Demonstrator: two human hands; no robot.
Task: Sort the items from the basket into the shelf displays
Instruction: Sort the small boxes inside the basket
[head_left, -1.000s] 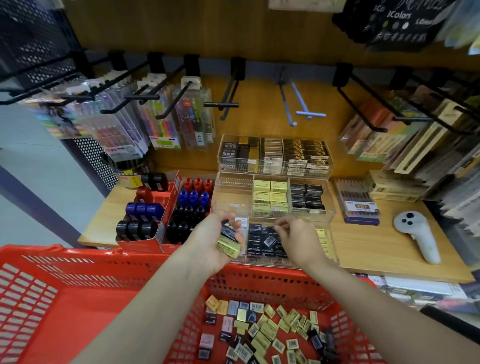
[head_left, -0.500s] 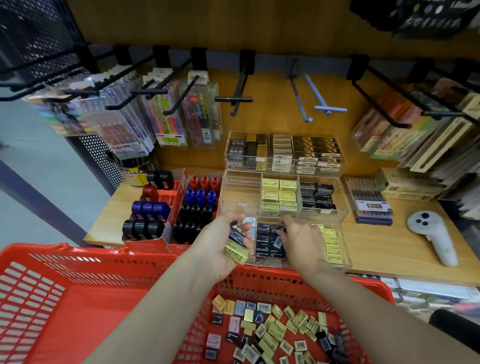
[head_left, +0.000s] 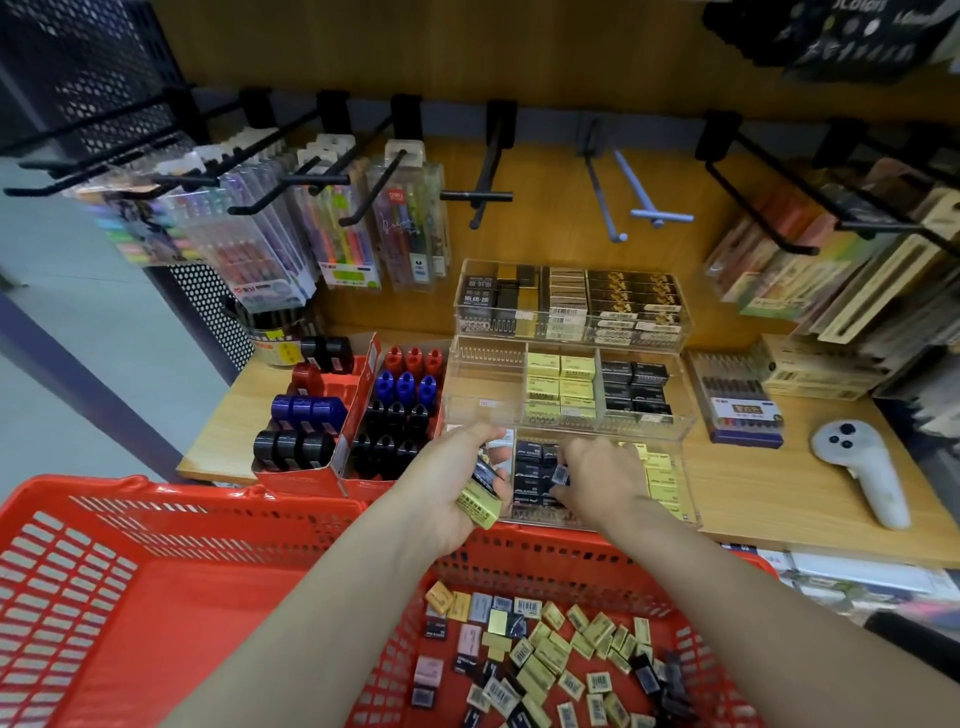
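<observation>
Left hand (head_left: 457, 488) grips a stack of small boxes (head_left: 480, 499). At its 3 o'clock, right hand (head_left: 597, 480) pinches a dark box (head_left: 560, 474) over the clear tray (head_left: 675, 499).

Light: we see even, fairly bright indoor light, warm on the wooden shelf (head_left: 779, 499).
Shadows: soft and faint.
Glare: pale sheen on the clear boxes (head_left: 571, 395).
Blur: we find the hanging packets (head_left: 857, 270) at right smeared.
Distortion: hooks (head_left: 104, 176) bow outward near the edges.
</observation>
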